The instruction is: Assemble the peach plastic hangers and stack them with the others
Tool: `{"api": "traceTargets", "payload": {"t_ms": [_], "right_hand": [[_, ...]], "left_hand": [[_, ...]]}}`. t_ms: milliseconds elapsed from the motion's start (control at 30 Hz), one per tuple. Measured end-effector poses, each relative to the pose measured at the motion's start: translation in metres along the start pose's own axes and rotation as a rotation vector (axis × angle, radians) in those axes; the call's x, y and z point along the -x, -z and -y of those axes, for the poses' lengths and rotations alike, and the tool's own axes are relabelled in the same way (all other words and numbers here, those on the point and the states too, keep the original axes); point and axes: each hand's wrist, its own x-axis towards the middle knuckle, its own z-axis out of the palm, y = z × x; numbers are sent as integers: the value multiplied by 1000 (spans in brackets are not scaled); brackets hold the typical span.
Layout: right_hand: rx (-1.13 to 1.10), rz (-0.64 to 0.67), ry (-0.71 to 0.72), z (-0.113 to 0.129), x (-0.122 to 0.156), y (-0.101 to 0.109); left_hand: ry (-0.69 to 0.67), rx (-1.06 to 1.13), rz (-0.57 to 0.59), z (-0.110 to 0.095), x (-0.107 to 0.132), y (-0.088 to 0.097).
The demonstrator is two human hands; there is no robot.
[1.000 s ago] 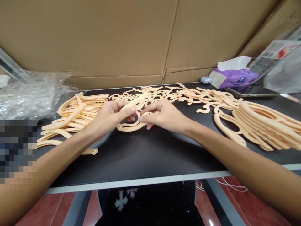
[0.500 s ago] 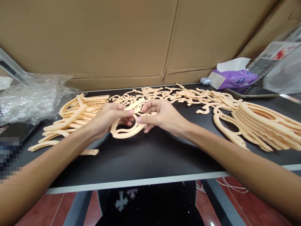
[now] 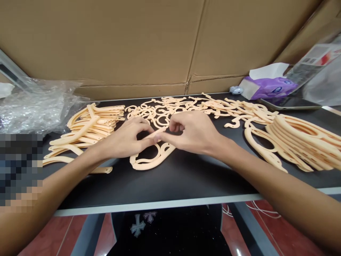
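Note:
A peach plastic folding clothes hanger lies low at the tabletop, its rounded end toward me. My left hand grips its upper left arm, thumb stretched along the piece. From the other side, my right hand holds the joint with its thumb tip against the left thumb; its fingers are curled. Both hands partly cover the hanger's middle. Beyond them spreads a heap of loose hooks. Separate hanger arms are piled on the left, and a stack of folded hangers rests at right.
Clear plastic wrap covers the back left of the black table. At the back right are a purple tissue pack and a dark flat device. Cardboard rises behind the table.
Both hands have lowered the hanger toward the tabletop and closer to me. My hands have turned palms down, with the thumbs now meeting over the joint.

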Motion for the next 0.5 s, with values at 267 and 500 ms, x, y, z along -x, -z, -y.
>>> {"api": "traceTargets", "payload": {"t_ms": [267, 500], "right_hand": [[-135, 104, 276, -8, -3, 2], [-118, 462, 301, -6, 1, 6]], "left_hand": [[47, 50, -167, 5, -2, -3], [45, 39, -90, 5, -1, -7]]}}
